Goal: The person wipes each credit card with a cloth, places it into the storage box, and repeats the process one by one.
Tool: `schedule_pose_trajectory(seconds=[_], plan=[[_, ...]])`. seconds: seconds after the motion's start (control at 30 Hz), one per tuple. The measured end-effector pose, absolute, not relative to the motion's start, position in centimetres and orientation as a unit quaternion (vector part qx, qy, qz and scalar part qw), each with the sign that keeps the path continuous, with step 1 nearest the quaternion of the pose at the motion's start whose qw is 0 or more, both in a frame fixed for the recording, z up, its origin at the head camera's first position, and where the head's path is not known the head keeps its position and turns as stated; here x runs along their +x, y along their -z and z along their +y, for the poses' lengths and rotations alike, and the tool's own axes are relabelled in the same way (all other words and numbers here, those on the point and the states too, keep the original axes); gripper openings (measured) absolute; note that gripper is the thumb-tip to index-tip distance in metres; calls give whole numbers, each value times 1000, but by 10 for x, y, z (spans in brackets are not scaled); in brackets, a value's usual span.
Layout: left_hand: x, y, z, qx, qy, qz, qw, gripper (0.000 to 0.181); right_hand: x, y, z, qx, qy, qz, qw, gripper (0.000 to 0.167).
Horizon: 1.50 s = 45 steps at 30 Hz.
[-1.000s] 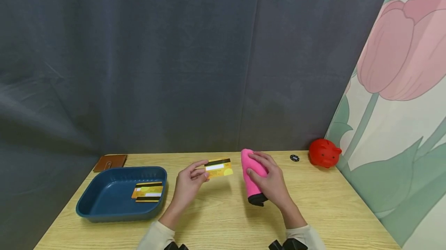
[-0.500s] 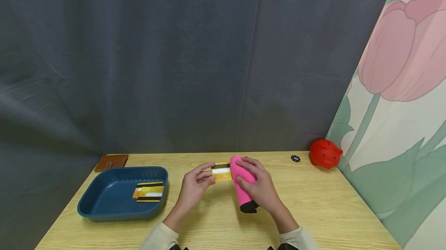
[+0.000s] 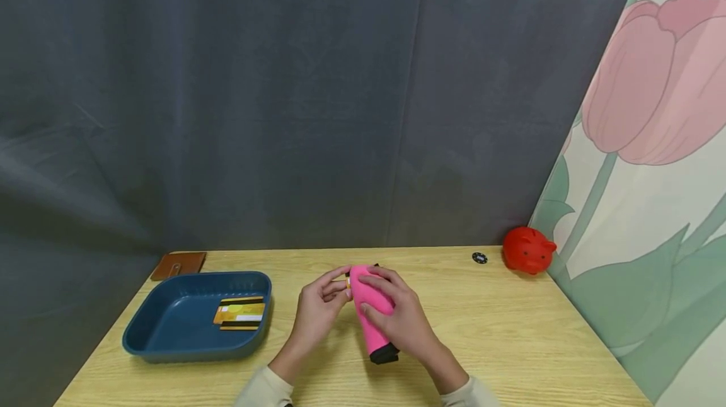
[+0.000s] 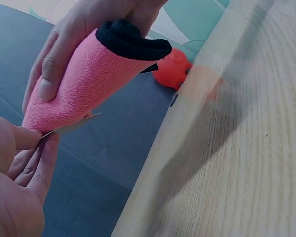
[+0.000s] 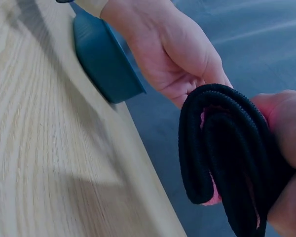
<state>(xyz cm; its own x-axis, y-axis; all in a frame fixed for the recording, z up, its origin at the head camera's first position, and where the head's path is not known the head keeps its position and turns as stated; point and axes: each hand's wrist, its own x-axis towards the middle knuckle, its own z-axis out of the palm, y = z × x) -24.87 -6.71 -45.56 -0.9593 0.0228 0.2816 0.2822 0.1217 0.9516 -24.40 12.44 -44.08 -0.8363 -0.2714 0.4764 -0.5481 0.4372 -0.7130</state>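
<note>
In the head view my left hand (image 3: 317, 311) pinches a yellow bank card (image 3: 348, 283) by its left end, between thumb and fingers. Only a sliver of the card shows there; the pink cloth hides the rest. The left wrist view catches the card's thin edge (image 4: 84, 120) just under the cloth. My right hand (image 3: 404, 319) grips this folded, fuzzy pink cloth (image 3: 371, 334) with black trim, holding it above the table against the card. Its layered black end (image 5: 227, 133) fills much of the right wrist view. Whether cloth and card touch all along is hidden.
A blue tray (image 3: 187, 355) with several yellow cards (image 3: 241, 312) stands on the left of the wooden table (image 3: 510, 344). Behind it lies a brown leather wallet (image 3: 178, 264). At the back right are a black poker chip (image 3: 479, 257) and a red piggy bank (image 3: 528, 250).
My right hand has brought the pink cloth left and nearer, over the card, covering nearly all of it. My left hand has moved slightly right and keeps its pinch.
</note>
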Motion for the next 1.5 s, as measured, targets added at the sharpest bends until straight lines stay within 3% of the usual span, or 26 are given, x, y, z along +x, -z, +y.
schedule_pose_trajectory(seconds=[0.37,0.6,0.97,1.5], plan=[[-246,451,-63,-93,670,-728,109,41,-241,430,126,238,-416,-852,209,49],[-241,441,-64,-94,663,-733,118,41,-249,426,143,195,-445,-854,187,49],[-244,424,-82,-82,691,-714,76,44,-272,428,181,124,-457,-862,181,48],[-247,413,-110,-78,665,-739,76,44,-275,422,204,106,-468,-860,171,48]])
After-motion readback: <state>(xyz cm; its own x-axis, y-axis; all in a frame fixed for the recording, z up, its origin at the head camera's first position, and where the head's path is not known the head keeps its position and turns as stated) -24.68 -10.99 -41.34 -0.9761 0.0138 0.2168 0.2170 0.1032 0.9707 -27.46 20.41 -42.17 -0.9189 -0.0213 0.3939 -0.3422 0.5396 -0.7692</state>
